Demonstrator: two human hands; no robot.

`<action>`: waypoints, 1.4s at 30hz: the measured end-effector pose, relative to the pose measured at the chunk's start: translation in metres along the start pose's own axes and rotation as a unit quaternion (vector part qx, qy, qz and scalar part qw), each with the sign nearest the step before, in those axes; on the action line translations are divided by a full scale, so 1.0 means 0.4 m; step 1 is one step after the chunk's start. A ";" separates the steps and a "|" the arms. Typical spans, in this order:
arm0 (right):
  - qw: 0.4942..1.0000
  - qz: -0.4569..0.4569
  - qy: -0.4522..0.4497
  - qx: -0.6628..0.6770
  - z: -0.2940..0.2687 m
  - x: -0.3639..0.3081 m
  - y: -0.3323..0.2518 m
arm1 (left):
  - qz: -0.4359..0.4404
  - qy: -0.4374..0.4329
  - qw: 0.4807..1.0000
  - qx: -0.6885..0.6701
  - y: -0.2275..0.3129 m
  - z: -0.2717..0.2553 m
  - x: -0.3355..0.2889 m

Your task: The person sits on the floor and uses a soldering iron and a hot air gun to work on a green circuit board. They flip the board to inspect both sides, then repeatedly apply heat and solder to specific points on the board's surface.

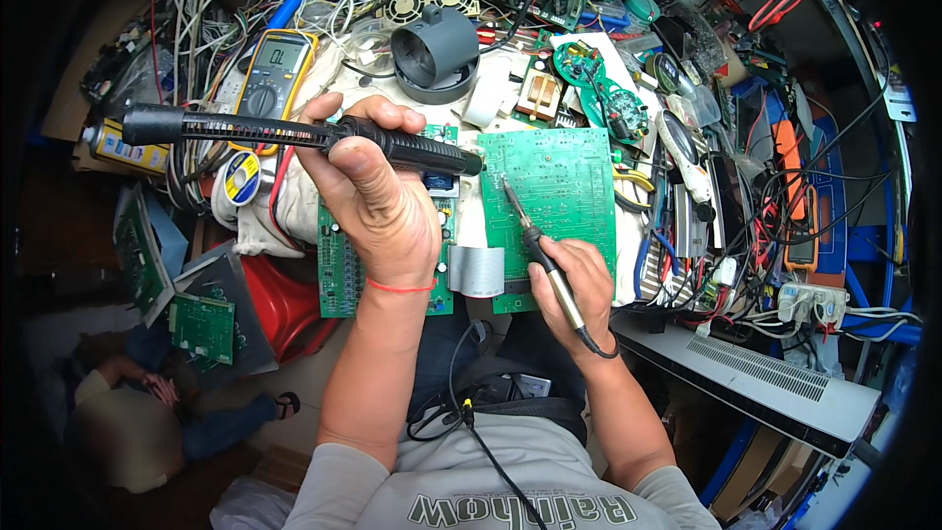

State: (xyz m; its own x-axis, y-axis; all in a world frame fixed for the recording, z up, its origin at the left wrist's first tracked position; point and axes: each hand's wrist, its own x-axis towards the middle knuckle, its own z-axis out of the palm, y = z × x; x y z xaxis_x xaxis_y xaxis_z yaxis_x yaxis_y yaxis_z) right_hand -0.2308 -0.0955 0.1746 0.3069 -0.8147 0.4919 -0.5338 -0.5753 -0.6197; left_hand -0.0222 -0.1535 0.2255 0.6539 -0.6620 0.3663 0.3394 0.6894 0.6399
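Note:
My left hand (378, 201) is closed around a long black solder sucker (422, 149), held nearly level, with its spring showing along the shaft. The sucker's nozzle end is over the upper left corner of a green circuit board (564, 216). In my right hand (577, 285) is a soldering iron (557, 280), its tip pointing up and left at the board, close to the nozzle. Whether the tip touches the board I cannot tell. A grey ribbon cable (477, 271) joins this board to a second green board (345, 270), partly hidden behind my left forearm.
A yellow multimeter (270, 79), a solder spool (242, 179) and a grey cylindrical part (437, 49) stand beyond my left hand. Tangled cables, round green boards (613, 106) and yellow-handled pliers (636, 188) crowd the bench. Another person (128, 422) sits low at left, near a red stool (275, 309).

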 end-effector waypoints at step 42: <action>0.999 0.022 -0.012 0.033 -0.013 -0.002 0.017 | -0.038 -0.008 0.999 0.002 -0.043 -0.027 -0.027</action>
State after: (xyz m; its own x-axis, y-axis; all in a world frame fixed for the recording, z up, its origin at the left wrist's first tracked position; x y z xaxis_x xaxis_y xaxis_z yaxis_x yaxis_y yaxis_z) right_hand -0.2387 -0.0982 0.1732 0.3025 -0.8409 0.4487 -0.4940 -0.5410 -0.6807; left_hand -0.0277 -0.1550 0.2033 0.6157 -0.7168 0.3273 0.3852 0.6362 0.6685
